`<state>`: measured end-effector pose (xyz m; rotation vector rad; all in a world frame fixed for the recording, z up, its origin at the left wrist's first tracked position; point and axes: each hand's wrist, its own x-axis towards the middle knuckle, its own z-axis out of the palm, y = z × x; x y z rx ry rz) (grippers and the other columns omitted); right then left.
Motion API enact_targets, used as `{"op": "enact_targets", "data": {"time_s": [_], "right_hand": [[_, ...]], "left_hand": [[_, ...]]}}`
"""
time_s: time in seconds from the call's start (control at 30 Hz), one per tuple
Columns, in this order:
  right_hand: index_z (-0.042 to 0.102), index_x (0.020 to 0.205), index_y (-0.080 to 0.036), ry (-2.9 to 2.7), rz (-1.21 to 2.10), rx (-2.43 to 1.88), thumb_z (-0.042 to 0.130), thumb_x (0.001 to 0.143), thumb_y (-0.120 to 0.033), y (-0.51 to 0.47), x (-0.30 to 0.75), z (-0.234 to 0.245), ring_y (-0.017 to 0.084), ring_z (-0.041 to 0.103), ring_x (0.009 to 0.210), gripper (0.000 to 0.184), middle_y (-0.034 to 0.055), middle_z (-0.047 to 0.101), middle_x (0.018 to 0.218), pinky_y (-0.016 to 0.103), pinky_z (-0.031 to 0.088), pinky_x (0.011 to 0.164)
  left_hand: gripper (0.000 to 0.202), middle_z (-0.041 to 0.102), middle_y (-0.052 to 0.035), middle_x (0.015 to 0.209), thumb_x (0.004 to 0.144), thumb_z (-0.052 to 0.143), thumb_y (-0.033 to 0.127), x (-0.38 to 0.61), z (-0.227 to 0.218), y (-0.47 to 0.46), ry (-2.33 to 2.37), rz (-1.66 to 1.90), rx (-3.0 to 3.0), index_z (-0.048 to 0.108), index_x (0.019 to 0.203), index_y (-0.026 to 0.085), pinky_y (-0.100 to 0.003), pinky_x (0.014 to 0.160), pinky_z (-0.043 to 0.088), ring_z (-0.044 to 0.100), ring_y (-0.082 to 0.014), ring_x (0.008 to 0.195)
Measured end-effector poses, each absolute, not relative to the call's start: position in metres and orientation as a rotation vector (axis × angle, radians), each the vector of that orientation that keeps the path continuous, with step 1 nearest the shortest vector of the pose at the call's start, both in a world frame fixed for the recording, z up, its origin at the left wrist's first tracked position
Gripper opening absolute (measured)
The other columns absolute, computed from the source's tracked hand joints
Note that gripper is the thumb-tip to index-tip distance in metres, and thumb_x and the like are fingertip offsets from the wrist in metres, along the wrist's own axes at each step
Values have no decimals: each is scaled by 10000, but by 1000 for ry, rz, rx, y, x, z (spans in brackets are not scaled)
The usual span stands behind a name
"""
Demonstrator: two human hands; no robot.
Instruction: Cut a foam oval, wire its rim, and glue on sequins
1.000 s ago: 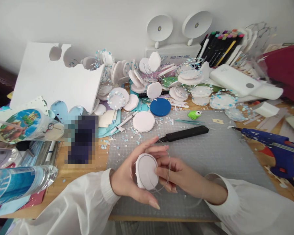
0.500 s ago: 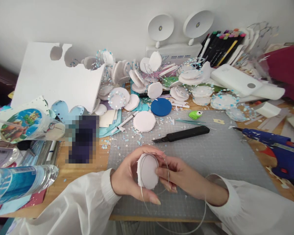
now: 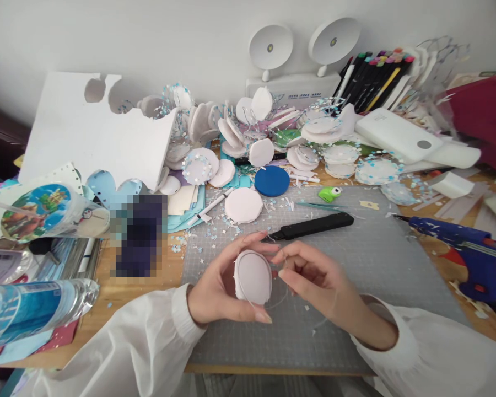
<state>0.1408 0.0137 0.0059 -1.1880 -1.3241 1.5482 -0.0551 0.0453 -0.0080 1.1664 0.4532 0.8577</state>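
Observation:
My left hand (image 3: 217,286) curls around a white foam disc (image 3: 253,277) tilted up over the grey cutting mat (image 3: 372,264). A thin silvery wire (image 3: 281,300) loops across the disc's face and trails off to the right. Just right of the disc, my right hand (image 3: 318,278) pinches the wire between thumb and fingers. Beyond my hands lies a black utility knife (image 3: 316,226), its blade end partly behind my left fingertips. Another white foam disc (image 3: 243,205) rests flat near the mat's back edge, beside a blue round disc (image 3: 271,181).
A blue glue gun (image 3: 465,242) lies at the right. Tweezers (image 3: 320,205) and a green punch (image 3: 329,193) sit behind the knife. Foam discs with beaded wire (image 3: 341,151) crowd the back. At left are a water bottle (image 3: 33,311) and a cut foam sheet (image 3: 95,132).
My right hand has drawn away from the disc to the right, its fingers closing on the wire. The disc has shifted slightly up and right, and the big wire loop below has pulled in.

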Motion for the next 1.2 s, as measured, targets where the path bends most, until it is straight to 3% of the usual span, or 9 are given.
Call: {"op": "enact_targets", "data": {"time_s": [0.13, 0.27, 0.4, 0.53, 0.63, 0.73, 0.9, 1.03, 1.2], "right_hand": [[596, 938, -214, -1462, 1312, -1245, 549, 897, -354, 12, 140, 4, 112, 487, 596, 153, -17, 525, 672, 247, 398, 544], [636, 990, -232, -1702, 974, -1213, 556, 896, -267, 13, 141, 5, 142, 518, 763, 128, 22, 527, 830, 276, 434, 661], [652, 1007, -229, -1753, 924, -1191, 532, 903, -222, 14, 139, 1, 161, 547, 919, 159, 50, 521, 958, 303, 471, 794], [645, 1053, -230, -1745, 841, -1192, 537, 895, -199, 15, 136, -5, 162, 547, 956, 194, 55, 521, 992, 307, 480, 824], [615, 1129, -229, -1770, 788, -1209, 535, 888, -187, 14, 135, -6, 179, 535, 1021, 258, 71, 525, 1058, 329, 479, 868], [592, 1161, -231, -1803, 850, -1194, 521, 891, -180, 12, 134, -5, 178, 547, 1034, 285, 74, 538, 1070, 324, 492, 872], [599, 1115, -235, -1764, 968, -1159, 521, 891, -199, 10, 132, -2, 188, 586, 1015, 240, 75, 547, 1055, 325, 533, 830], [614, 1098, -229, -1718, 1045, -1140, 525, 880, -191, 10, 132, -1, 170, 626, 901, 239, 74, 545, 1029, 295, 564, 721], [630, 1103, -251, -1698, 1108, -1106, 506, 898, -186, 10, 131, 0, 156, 615, 911, 248, 59, 538, 1013, 280, 547, 738]], "left_hand": [[801, 538, -98, 1296, 603, 836, 152, -55, -3, 43, 426, 743, 983, 499, 1311, 319, -367, 857, 529, 636, -224, 987], [569, 572, -65, 1151, 726, 731, 128, -54, 3, 41, 384, 606, 736, 538, 1242, 271, -409, 848, 553, 639, -182, 922], [477, 598, -86, 1111, 728, 681, 118, -53, 9, 43, 362, 512, 485, 546, 1176, 209, -438, 815, 562, 627, -244, 1015], [384, 641, -135, 1044, 766, 579, 154, -54, 10, 46, 363, 463, 358, 548, 1149, 145, -442, 809, 549, 650, -292, 1012], [316, 663, -156, 983, 811, 503, 170, -53, 5, 46, 407, 450, 351, 546, 1120, 122, -418, 765, 559, 674, -302, 962], [246, 680, -146, 851, 834, 464, 223, -49, -3, 43, 405, 446, 340, 561, 1029, 108, -344, 631, 572, 702, -288, 838], [438, 685, -130, 752, 942, 319, 463, -44, -8, 40, 401, 410, 316, 575, 925, 109, -290, 517, 562, 710, -254, 712], [631, 698, -141, 761, 900, 233, 656, -44, -8, 41, 435, 372, 321, 568, 928, 121, -297, 505, 559, 712, -257, 695], [707, 695, -150, 783, 862, 280, 706, -44, -8, 39, 392, 366, 356, 610, 951, 86, -299, 547, 575, 704, -239, 733]]}}
